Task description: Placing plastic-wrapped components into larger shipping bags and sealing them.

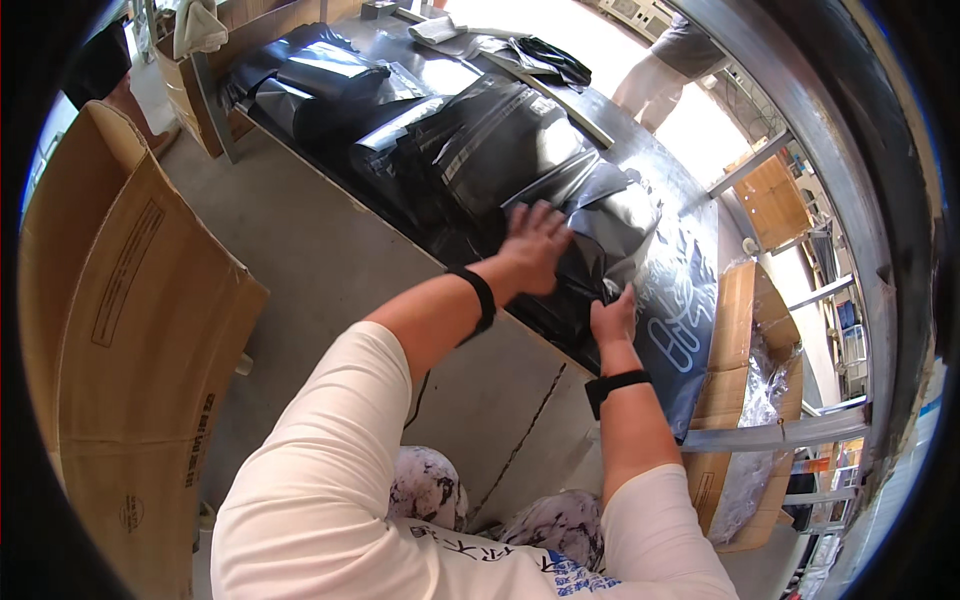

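Left of the table [650, 158], a tall, open cardboard box [150, 300]. Near the table's far left corner, another brown carton [185, 100]. Just off the table's right end, an open carton [724, 335] with crumpled clear plastic [740, 490] inside. Beyond the table's far edge, a person in dark clothing [685, 50], partly visible. Below the table, grey floor [300, 230] with a dark seam [520, 435].

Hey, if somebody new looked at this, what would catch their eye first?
Probably the glossy black plastic heaped along the table in the middle, shining with bright reflections. Over its near part are the person's left hand, fingers spread, and right hand. Next would come the big cardboard box filling the left side.
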### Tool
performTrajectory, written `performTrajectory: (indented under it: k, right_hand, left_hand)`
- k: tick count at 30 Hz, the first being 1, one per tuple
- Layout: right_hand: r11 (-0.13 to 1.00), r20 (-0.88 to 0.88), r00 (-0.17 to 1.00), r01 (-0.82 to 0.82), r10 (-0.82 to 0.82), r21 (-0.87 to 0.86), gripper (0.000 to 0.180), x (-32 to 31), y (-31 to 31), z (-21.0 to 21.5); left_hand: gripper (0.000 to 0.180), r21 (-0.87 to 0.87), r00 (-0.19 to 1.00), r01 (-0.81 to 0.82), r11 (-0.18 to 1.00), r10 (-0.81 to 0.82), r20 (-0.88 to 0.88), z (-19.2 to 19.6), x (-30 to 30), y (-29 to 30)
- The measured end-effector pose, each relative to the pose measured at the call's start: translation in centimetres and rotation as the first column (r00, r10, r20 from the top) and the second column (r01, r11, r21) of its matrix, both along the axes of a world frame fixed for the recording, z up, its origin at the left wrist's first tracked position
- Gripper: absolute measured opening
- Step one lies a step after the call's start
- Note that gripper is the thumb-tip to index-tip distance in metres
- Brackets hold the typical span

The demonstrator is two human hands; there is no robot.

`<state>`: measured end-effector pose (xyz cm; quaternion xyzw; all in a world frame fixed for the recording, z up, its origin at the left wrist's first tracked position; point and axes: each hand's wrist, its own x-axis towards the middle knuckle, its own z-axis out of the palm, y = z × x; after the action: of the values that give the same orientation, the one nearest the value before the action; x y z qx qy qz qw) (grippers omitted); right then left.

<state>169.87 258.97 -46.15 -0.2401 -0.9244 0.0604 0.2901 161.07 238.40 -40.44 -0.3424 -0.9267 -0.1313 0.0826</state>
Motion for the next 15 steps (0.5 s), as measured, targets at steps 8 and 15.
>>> performTrajectory:
  k: [8, 15]
  right_hand:
    - [0.998, 0.366, 0.930, -0.001, 0.027, -0.069, 0.021, 1.5, 0.6, 4.3]
    - [0.955, 0.435, 0.894, -0.213, 0.104, 0.208, 0.018, -4.6, -3.9, 14.2]
  left_hand:
    - [0.074, -0.017, 0.960, 0.261, 0.965, -0.261, -0.101, 0.5, 0.6, 3.8]
    - [0.054, 0.207, 0.982, 0.162, 0.965, -0.138, -0.126, 3.9, -1.6, 3.2]
